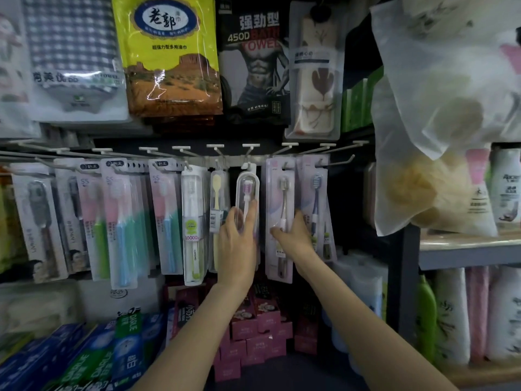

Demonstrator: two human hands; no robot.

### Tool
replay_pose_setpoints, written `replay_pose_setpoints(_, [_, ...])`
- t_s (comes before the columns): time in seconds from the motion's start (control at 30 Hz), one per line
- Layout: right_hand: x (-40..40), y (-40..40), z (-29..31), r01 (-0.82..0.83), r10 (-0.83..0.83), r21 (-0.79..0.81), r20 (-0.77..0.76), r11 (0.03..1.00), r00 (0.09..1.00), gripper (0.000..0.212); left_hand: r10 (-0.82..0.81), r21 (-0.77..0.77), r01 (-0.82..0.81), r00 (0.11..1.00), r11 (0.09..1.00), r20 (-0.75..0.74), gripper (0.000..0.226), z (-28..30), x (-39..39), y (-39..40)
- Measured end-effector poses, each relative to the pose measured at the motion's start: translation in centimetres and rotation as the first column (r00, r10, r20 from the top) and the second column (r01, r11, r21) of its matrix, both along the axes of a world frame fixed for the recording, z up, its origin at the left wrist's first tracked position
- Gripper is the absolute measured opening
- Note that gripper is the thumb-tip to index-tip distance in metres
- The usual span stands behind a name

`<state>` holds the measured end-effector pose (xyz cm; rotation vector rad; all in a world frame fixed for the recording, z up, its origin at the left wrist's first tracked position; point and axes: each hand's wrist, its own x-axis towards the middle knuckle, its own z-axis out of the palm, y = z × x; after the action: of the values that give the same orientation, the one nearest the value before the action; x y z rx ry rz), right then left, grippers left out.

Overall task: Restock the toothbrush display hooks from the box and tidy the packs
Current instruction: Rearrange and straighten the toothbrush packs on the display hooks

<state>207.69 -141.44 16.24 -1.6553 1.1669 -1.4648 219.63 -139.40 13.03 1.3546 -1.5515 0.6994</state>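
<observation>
A row of white display hooks [251, 158] carries toothbrush packs. My left hand [238, 241] holds a clear oval case with a pink-bristled brush [247, 187], which hangs on a middle hook; thumb and fingers lie along its two sides. Just right of it, my right hand [293, 235] grips the lower part of a pale pack with a grey brush [280, 198]. A pack with a dark blue brush [317, 193] hangs behind that hand. To the left hang a yellow brush pack [217, 193], a white one [193, 215] and several pink, blue and green packs [121, 221]. No box shows.
Towel packs [169, 57] hang above the hooks. Toothpaste boxes [84, 359] and pink cartons [253, 334] are stacked below my arms. A frosted bag [439, 114] hangs at the right, in front of a shelf unit [468, 246] with bottles.
</observation>
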Motion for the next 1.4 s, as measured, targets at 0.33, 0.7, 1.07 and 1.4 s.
replay_pose_setpoints(0.33, [-2.4, 0.5, 0.0, -0.215, 0.212, 0.092, 0.047, 0.972, 0.976, 0.065, -0.038, 0.029, 0.039, 0.999, 0.999, -0.027, 0.098, 0.0, -0.7, 0.7])
replay_pose_setpoints(0.7, [-3.3, 4.3, -3.8, -0.115, 0.088, -0.237, -0.124, 0.965, 0.988, 0.084, -0.384, 0.091, 0.433, 0.864, 0.897, -0.325, 0.046, -0.4, -2.0, 4.0])
replay_pose_setpoints(1.07, [-2.7, 5.9, -6.3, -0.348, 0.320, -0.112, -0.209, 0.931, 0.924, 0.078, -0.215, 0.361, 0.389, 0.874, 0.848, -0.437, 0.083, 2.7, -4.1, 4.0])
replay_pose_setpoints(1.4, [-1.9, 1.3, -4.4, 0.003, -0.012, -0.122, -0.068, 0.992, 0.998, 0.045, -0.023, 0.339, 0.103, 0.972, 0.935, -0.234, 0.057, 3.0, -2.3, 3.1])
